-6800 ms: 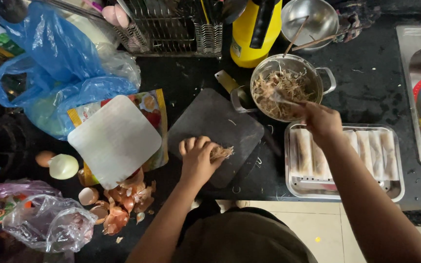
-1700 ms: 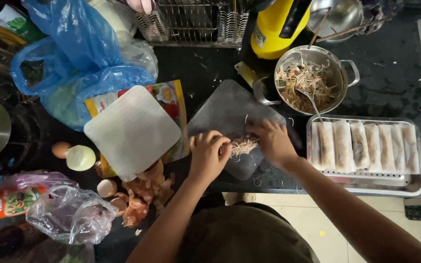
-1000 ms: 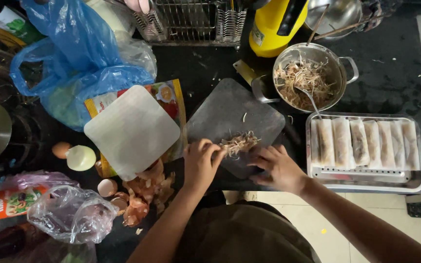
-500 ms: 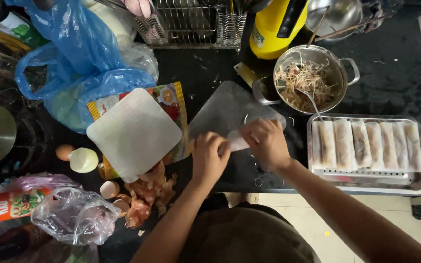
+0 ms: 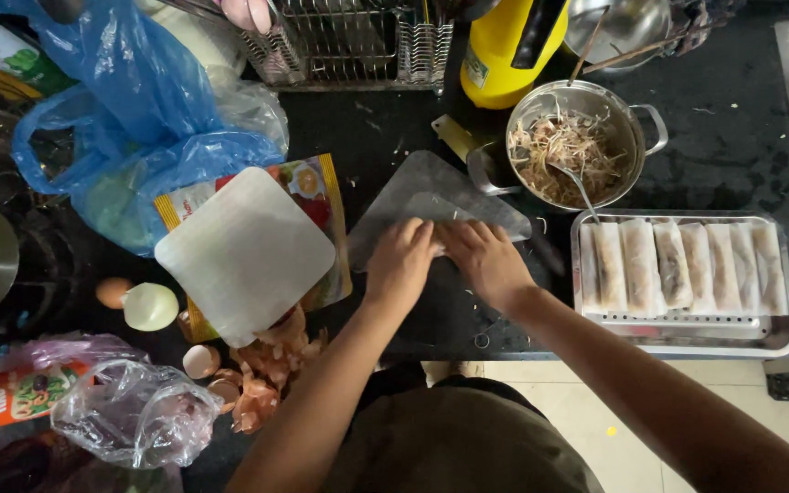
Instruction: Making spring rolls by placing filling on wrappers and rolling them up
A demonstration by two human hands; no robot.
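Translucent, soft rice-paper wrapper (image 5: 431, 196) lies on the dark grey cutting board (image 5: 454, 301) on the black bench (image 5: 732, 155), and both hands press on its near edge. The left hand (image 5: 401, 263) and the right hand (image 5: 486, 260) sit side by side, touching, fingers curled down over the folded part of the wrapper; whatever filling is inside is hidden beneath them. Just right of the board stands a shallow steel tray (image 5: 687, 333) with a row of finished pale rolls (image 5: 682, 265). Behind it a small steel pot of shredded filling (image 5: 573, 146) holds a spoon. To the left, a stack of square white wrappers (image 5: 244, 251) rests on its printed packet, with eggshells (image 5: 257, 383) near the bench edge.

The wrapper looks thin and damp, so I judge that uneven pressure from the fingers could tear it or push filling out at the open ends. A loose first turn would leave a slack roll.
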